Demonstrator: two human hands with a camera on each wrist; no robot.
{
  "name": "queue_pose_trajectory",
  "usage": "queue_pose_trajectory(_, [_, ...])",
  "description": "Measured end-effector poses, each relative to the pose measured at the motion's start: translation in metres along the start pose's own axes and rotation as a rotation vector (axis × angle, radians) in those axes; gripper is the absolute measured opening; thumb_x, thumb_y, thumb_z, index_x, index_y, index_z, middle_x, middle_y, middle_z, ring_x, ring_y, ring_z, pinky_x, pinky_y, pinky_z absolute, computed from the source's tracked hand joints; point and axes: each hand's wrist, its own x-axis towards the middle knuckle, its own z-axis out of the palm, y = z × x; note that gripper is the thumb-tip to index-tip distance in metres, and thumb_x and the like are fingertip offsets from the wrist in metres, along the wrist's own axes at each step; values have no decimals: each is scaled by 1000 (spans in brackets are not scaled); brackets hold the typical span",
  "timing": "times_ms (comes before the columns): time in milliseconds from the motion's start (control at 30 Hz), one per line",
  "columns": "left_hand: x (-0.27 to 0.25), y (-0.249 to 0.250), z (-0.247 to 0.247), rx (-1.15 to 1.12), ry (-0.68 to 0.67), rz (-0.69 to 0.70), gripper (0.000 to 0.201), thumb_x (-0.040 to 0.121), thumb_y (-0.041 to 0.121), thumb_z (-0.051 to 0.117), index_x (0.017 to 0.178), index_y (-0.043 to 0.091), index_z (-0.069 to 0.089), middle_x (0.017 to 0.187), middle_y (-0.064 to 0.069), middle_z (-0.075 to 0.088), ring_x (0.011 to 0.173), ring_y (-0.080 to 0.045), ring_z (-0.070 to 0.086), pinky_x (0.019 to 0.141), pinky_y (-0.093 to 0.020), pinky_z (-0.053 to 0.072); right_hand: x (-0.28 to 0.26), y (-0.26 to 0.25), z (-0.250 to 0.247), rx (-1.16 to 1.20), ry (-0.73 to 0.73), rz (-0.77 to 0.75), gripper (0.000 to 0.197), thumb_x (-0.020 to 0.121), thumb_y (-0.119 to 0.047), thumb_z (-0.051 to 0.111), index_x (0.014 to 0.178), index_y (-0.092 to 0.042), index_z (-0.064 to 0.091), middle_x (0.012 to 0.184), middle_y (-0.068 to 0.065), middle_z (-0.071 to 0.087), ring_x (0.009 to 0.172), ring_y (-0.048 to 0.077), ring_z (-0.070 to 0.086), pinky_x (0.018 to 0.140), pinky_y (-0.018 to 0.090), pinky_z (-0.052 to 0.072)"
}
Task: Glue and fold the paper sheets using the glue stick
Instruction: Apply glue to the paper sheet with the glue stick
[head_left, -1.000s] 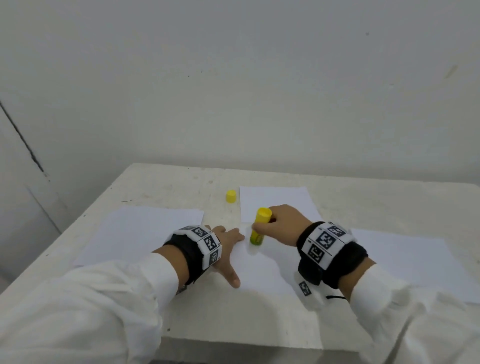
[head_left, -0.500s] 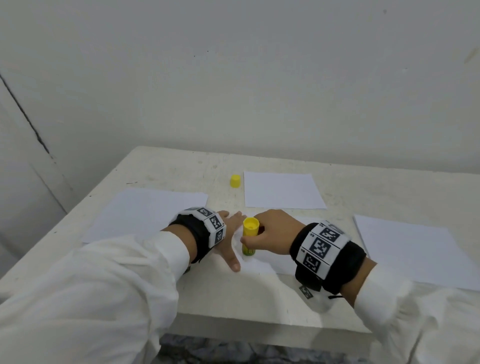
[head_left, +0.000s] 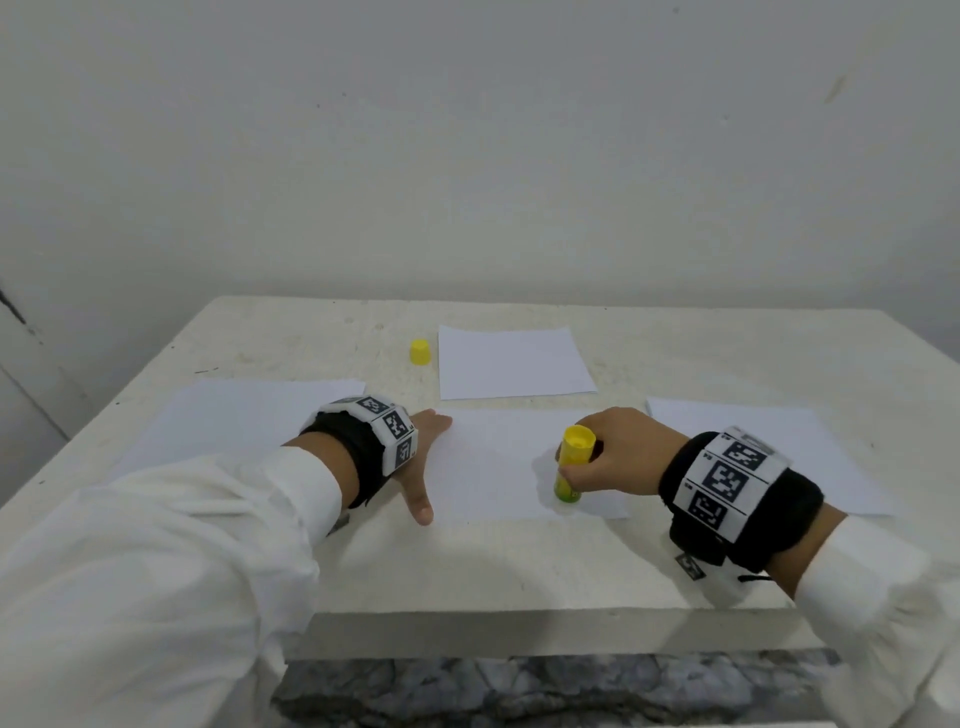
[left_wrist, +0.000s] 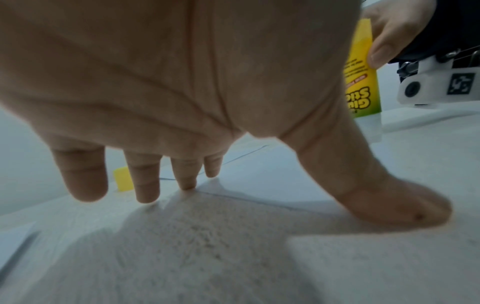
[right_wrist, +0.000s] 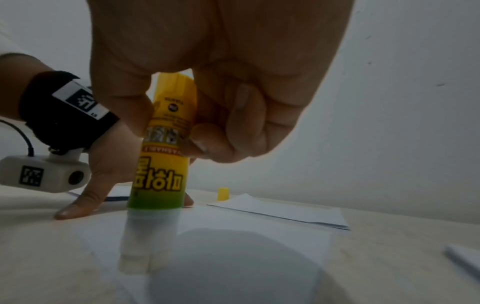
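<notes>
glue stick (head_left: 571, 467): yellow-green tube, cap off, upside down and near upright, glue end pressed on the centre sheet close to that sheet's near right corner
centre sheet (head_left: 493, 462): white paper, flat on the table, lying between the two hands; landmark for everything below
right hand (head_left: 618, 452): thumb and curled fingers wrapped round the glue stick's upper body, held over the sheet's right part
left hand (head_left: 421, 462): flat and spread, fingers straight, nothing gripped; pressed down at the sheet's left edge, thumb pointing toward the near table edge. Wrist view showed fingertips (left_wrist: 148, 197) at the paper edge
cap (head_left: 420, 352): yellow, standing upright beyond the sheet's far left corner, well apart from the stick
far sheet (head_left: 511, 361): smaller white sheet just beyond the centre sheet, cap just left of it
left sheet (head_left: 234, 415): white, left of the centre sheet, partly under the left forearm
right sheet (head_left: 779, 447): white, right of the centre sheet, partly behind the right wrist
table (head_left: 467, 566): pale, rough top, carrying all of it
wrist bands: black with printed marker tags, one per wrist
</notes>
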Motion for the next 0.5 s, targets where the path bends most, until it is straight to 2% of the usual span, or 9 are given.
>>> queue_pose_trajectory(67, [2,0,0,-1,5,3,136,48,63,85,152,26,5,158,6,13,142,-25,22,115,-45,26,2,9,-8,-8,4,36,33,79,-26,66,94,3,65,83,15,65,70,16,52,68,34,47])
queue_pose_trajectory(133, [5,0,-1,18,11,-1,135,44,66,84,151,30,10,156,5,18,141,-26,23,114,-47,26,10,14,-18,-17,49,70,31,82,-27,64,80,3,60,69,7,53,63,16,46,60,28,38])
queue_pose_trajectory(167, [5,0,-2,31,18,-2,133,44,67,84,150,31,12,154,4,21,141,-26,23,114,-49,25,17,16,-22,-25,93,90,32,85,-29,63,70,-2,53,65,3,48,59,15,43,56,26,33])
queue_pose_trajectory(233, [4,2,-4,70,48,-10,129,46,66,84,149,31,15,151,2,24,141,-26,21,114,-50,25,34,19,-29,-27,176,133,37,88,-32,60,62,-13,42,61,0,41,55,13,38,52,26,28])
queue_pose_trajectory(367, [0,10,-9,134,20,-27,122,51,63,83,149,28,18,145,0,28,139,-26,22,113,-48,25,57,21,-30,0,204,215,40,88,-31,58,59,-15,37,60,0,38,54,14,36,50,26,26])
queue_pose_trajectory(400, [0,11,-11,159,-9,-38,120,48,66,82,146,27,24,142,0,33,136,-26,28,111,-47,28,59,21,-29,4,201,221,40,88,-31,58,59,-15,36,60,0,37,53,14,35,50,26,26])
queue_pose_trajectory(433, [2,13,-13,185,-21,-48,115,44,71,80,140,26,36,136,0,42,128,-25,38,107,-44,34,61,22,-28,7,197,221,40,88,-30,58,59,-15,35,60,0,37,53,14,35,50,26,26])
queue_pose_trajectory(500, [1,28,-25,209,75,-41,95,43,81,72,114,19,60,112,-2,59,107,-26,54,95,-36,44,63,24,-27,4,187,215,39,87,-30,59,60,-15,35,60,0,37,53,14,36,50,26,26])
